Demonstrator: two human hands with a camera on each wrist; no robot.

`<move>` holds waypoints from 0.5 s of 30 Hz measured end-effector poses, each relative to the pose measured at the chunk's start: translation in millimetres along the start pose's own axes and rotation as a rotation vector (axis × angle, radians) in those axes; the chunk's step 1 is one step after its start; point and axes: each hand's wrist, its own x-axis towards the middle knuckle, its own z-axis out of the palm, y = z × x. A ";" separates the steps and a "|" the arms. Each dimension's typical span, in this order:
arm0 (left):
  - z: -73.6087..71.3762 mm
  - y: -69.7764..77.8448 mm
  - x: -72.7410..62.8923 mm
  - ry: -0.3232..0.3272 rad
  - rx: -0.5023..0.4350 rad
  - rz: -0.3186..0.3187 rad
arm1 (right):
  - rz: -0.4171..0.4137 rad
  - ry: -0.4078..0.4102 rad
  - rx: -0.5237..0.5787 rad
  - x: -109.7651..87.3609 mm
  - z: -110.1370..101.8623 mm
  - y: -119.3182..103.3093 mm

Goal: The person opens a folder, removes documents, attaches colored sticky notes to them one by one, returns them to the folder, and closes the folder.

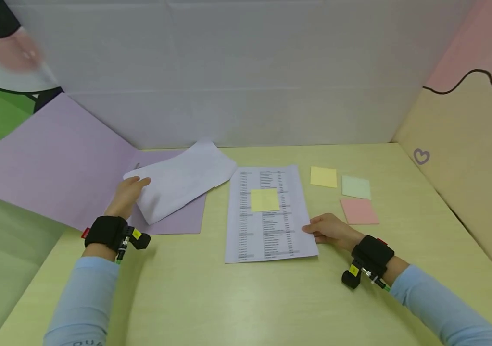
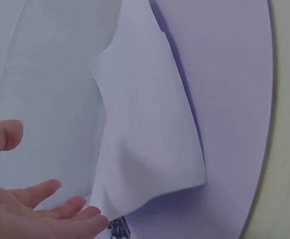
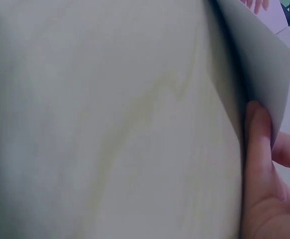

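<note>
A purple folder lies spread at the left, its cover raised against the side. Bent white sheets slant across its inside, over a metal clip that shows in the left wrist view. By the sheets' left end is my left hand, fingers extended and thumb apart; the fingertips are at the paper's edge, and I cannot tell whether they touch. My right hand pinches the right edge of a printed sheet, lifting that edge slightly. On the print sits a yellow sticky note.
To the right of the printed sheet lie another yellow note, a pale green note and a pink note. A grey panel closes the table's back; a beige panel stands along the right.
</note>
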 end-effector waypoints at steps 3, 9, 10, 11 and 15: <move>-6.7 -12.8 4.6 -0.010 -0.061 -0.035 | -0.004 0.000 0.002 -0.5 0.6 0.7; -8.2 -24.0 8.9 0.040 -0.234 -0.148 | 0.001 0.010 0.026 0.7 1.4 1.0; -7.6 -24.8 9.1 0.058 -0.263 -0.161 | 0.004 0.014 0.027 1.1 1.5 1.2; -6.8 -25.4 9.6 0.073 -0.289 -0.172 | 0.005 0.017 0.027 1.5 1.5 1.4; -5.2 -28.4 12.7 0.152 -0.407 -0.208 | 0.002 0.023 0.019 2.6 1.0 2.1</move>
